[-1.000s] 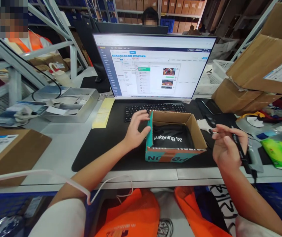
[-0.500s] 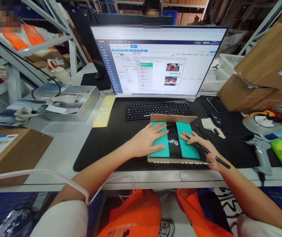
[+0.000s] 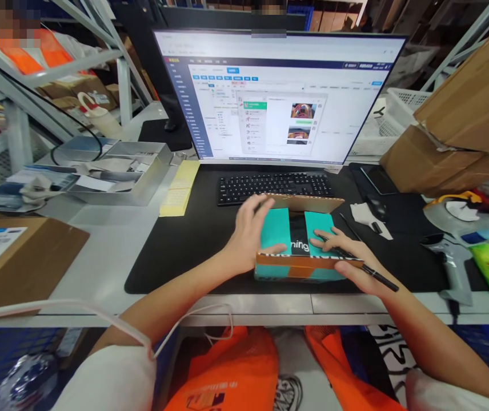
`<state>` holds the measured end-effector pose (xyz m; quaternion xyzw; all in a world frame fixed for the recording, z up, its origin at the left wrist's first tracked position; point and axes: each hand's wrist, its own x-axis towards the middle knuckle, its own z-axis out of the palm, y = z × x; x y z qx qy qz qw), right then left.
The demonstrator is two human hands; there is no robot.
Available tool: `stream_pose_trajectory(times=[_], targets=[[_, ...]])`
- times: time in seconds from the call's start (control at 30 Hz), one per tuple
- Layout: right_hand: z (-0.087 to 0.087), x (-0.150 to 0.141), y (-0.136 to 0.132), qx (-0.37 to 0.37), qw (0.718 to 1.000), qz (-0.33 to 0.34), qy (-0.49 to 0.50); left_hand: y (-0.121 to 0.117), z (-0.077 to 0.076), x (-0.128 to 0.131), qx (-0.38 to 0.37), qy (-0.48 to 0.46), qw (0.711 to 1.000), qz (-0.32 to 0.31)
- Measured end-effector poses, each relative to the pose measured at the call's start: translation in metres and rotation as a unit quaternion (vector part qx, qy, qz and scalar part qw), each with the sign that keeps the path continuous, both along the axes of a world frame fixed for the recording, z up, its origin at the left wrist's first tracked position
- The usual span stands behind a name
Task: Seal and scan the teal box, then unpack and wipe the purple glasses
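Observation:
A small cardboard box (image 3: 297, 270) with teal inner flaps and a black strip with white lettering sits in front of the keyboard. Its far flap (image 3: 308, 202) stands up, and the near flap (image 3: 308, 261) is raised towards the middle. My left hand (image 3: 248, 235) is at the box's left end, fingers apart, thumb by the near flap and fingertips by the far one. In my right hand (image 3: 356, 257) is a black pen (image 3: 379, 278). The right fingers rest on the right teal flap, with the thumb against the near cardboard flap.
Behind the box are a keyboard (image 3: 265, 187) and a monitor (image 3: 276, 97). To the right lie a mouse (image 3: 376, 206), a phone (image 3: 379, 180) and a barcode scanner (image 3: 452, 265). Yellow slips (image 3: 179, 191), a grey tray (image 3: 141, 191) and a carton (image 3: 25, 262) occupy the left side.
My left hand has lifted off the left teal flap and shifted to the box's left end. The near cardboard flap has swung upward. My right hand still holds the pen.

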<state>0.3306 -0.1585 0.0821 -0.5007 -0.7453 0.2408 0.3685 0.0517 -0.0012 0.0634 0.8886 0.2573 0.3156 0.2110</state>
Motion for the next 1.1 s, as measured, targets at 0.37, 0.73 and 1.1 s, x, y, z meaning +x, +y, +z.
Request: stream_pose_trajectory(times=[0.37, 0.73, 1.1], targets=[[-0.043, -0.035, -0.006, 0.212, 0.914, -0.319, 0.136, 0.023, -0.011, 0.007, -0.162, -0.076, 0.980, -0.084], [-0.018, -0.020, 0.008, 0.017, 0.971, -0.236, 0.027, 0.019, 0.038, -0.006, -0.040, 0.142, 0.978, -0.145], [-0.015, -0.023, 0.006, 0.044, 0.971, -0.221, -0.084, -0.003, 0.047, 0.056, 0.025, 0.332, 0.924, -0.187]])
